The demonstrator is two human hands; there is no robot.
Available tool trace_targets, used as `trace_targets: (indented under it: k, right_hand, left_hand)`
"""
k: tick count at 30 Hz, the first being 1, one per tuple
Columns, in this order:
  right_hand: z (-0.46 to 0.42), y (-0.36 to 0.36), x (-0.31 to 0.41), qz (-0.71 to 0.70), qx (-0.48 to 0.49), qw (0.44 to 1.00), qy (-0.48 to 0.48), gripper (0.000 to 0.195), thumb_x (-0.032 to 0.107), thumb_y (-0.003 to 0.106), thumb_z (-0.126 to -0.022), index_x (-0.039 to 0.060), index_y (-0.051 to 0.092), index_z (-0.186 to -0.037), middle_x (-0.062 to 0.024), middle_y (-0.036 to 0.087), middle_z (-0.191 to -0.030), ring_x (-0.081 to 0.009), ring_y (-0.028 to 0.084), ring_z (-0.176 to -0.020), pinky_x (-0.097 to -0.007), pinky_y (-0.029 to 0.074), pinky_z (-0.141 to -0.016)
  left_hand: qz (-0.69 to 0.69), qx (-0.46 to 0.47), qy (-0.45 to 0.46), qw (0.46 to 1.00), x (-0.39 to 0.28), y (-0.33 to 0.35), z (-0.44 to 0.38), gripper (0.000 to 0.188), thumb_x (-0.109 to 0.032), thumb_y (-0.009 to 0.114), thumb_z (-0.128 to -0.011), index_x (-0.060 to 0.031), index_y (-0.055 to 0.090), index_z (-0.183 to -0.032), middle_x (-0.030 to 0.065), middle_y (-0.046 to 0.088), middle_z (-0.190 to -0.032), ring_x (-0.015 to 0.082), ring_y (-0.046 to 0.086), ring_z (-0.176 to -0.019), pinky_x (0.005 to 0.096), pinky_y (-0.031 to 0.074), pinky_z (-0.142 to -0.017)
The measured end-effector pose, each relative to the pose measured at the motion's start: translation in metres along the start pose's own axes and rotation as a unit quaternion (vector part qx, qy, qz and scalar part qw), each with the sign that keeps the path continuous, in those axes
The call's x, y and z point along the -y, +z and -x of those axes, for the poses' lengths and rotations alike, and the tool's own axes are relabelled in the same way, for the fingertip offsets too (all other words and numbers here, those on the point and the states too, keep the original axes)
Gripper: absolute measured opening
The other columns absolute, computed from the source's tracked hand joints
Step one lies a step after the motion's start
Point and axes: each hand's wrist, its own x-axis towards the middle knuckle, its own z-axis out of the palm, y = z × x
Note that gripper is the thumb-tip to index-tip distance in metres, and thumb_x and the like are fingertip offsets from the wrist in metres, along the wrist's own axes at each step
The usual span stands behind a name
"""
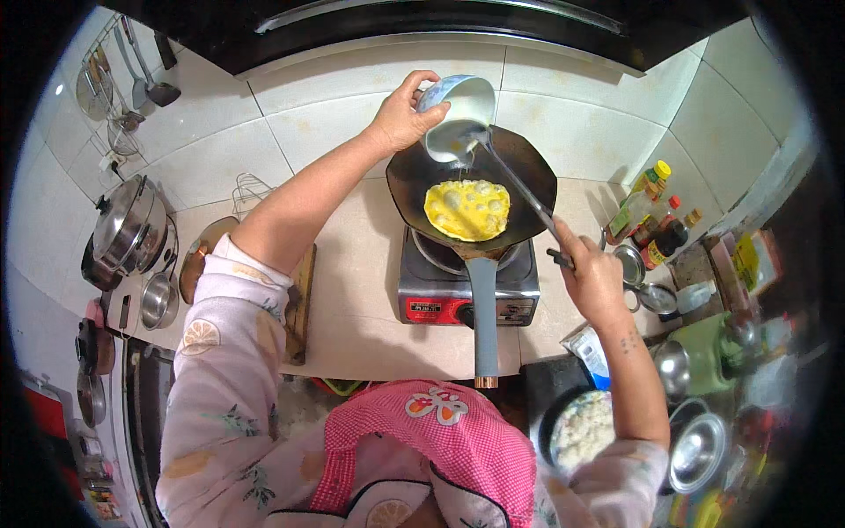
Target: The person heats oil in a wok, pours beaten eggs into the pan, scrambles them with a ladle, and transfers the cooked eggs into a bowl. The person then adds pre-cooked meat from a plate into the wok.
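Observation:
My left hand [414, 113] grips a blue-and-white bowl [476, 92], tipped on its side above the far part of a dark wok [536, 162]. In my right hand [589, 270] is the handle of a long metal utensil [521, 188]; its head sits at the bowl's opening, and its exact shape is unclear. Thin strands of liquid hang from the bowl's lower rim. Below them, a bubbly yellow layer of egg [467, 210] lies in the wok. The wok's grey handle [486, 310] points toward me, and the wok rests on a portable gas stove [422, 290].
Sauce bottles [650, 224] and small metal containers [657, 298] stand on the right. A pan of white food [584, 429] is at lower right. Left are a wooden board [302, 310], a steel saucepan [158, 300] and a lidded pot [129, 221]. A range hood [436, 30] overhangs the wall.

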Motion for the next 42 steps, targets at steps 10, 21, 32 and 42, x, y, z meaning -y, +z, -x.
trace_targets:
  k: [10,21,32,42]
  right_hand:
    - [0.035,-0.002,-0.003,0.067,0.007,0.998,0.011,0.063,0.004,0.061,-0.074,0.0203,0.047,-0.133,-0.0095,0.056,-0.073,-0.0298,0.060,-0.058,-0.0420,0.048,-0.051]
    - [0.029,0.002,0.002,0.131,0.045,0.990,-0.014,0.056,0.004,0.056,-0.075,0.0162,0.050,-0.130,-0.0088,0.056,-0.071,-0.0266,0.061,-0.054,-0.0388,0.049,-0.047]
    - [0.034,-0.005,-0.006,-0.214,0.013,0.954,0.210,0.039,0.006,0.061,-0.083,0.0080,0.057,-0.122,-0.0147,0.057,-0.064,-0.0193,0.055,-0.053,-0.0296,0.047,-0.057]
    - [0.032,-0.002,0.017,-0.301,0.038,0.926,0.225,0.034,0.005,0.059,-0.084,0.0007,0.057,-0.118,-0.0014,0.051,-0.067,-0.0069,0.044,-0.063,-0.0243,0.042,-0.058]
  left_hand:
    - [-0.083,-0.030,0.049,0.995,0.006,0.000,0.004,0.052,-0.029,0.066,-0.078,-0.0130,0.044,-0.122,0.0129,0.058,-0.098,0.0210,0.058,-0.088,0.0328,0.048,-0.078]
    - [-0.138,-0.045,0.022,0.989,0.006,-0.002,0.009,0.052,-0.028,0.065,-0.078,-0.0151,0.045,-0.123,0.0101,0.056,-0.102,0.0203,0.053,-0.092,0.0349,0.047,-0.085]
    - [-0.059,-0.053,0.012,0.997,0.010,-0.009,0.014,0.054,-0.030,0.062,-0.079,-0.0166,0.039,-0.126,0.0123,0.053,-0.100,0.0224,0.055,-0.093,0.0350,0.048,-0.083]
    - [-0.020,-0.088,-0.006,0.996,0.003,-0.003,0.018,0.053,-0.031,0.062,-0.083,-0.0172,0.037,-0.127,0.0125,0.051,-0.105,0.0216,0.048,-0.105,0.0396,0.045,-0.089]
